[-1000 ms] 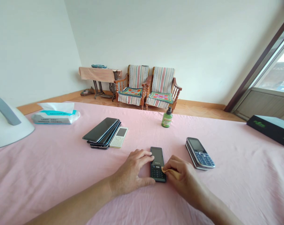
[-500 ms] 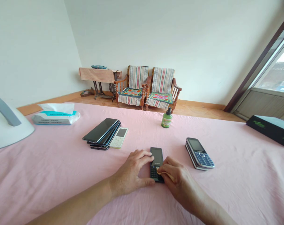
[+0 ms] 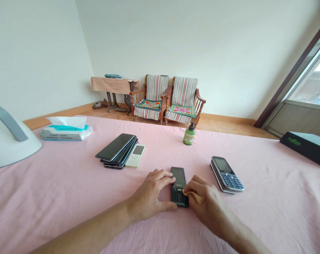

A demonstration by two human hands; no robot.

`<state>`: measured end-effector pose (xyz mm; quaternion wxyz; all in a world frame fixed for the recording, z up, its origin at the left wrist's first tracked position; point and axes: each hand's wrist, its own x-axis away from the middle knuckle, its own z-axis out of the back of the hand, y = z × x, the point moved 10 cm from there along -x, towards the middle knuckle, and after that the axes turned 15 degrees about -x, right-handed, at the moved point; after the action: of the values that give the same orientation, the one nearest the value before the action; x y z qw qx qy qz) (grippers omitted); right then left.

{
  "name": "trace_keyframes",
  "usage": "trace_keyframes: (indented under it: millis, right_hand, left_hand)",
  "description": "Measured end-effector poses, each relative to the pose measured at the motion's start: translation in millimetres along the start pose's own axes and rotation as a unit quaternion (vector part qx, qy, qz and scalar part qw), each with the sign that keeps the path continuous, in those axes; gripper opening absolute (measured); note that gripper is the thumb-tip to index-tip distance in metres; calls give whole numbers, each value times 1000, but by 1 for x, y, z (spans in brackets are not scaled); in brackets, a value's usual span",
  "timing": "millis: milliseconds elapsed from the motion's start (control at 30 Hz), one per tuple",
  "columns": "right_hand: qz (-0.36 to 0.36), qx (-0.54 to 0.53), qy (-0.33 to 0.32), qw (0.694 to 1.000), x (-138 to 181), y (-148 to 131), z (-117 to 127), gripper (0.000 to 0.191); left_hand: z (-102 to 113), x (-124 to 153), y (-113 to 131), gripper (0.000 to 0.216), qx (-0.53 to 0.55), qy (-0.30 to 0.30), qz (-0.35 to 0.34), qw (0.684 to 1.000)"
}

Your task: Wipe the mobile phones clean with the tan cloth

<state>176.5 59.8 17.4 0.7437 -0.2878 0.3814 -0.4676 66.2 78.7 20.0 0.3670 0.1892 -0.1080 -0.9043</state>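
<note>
Pressing the black phone flat near the table's front edge, the left hand lies open; the right hand pinches a yellow cloth in its grip. Rubbing hard could push the phone away.

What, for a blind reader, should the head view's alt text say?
A left hand steadies a black keypad phone on a pink tablecloth while the right hand presses a small yellowish pad to its keys. Other phones and a green bottle lie beyond.
</note>
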Motion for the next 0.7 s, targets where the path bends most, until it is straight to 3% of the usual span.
trace_keyframes:
  millis: [133, 400, 600, 700]
  right_hand:
    - [7, 4, -3, 1000, 0, 5, 4, 26]
    - [35, -14, -33, 999, 0, -13, -17, 28]
    - [-7, 12, -18, 1000, 1, -3, -8, 28]
    - [13, -12, -30, 999, 2, -8, -12, 28]
  left_hand:
    - [0, 0, 0, 60, -2, -3, 2, 1000]
    - [-1, 0, 0, 61, -1, 2, 3, 1000]
    - [-1, 0, 0, 61, -2, 1, -2, 1000]
    - [-1, 0, 0, 60, -1, 1, 2, 1000]
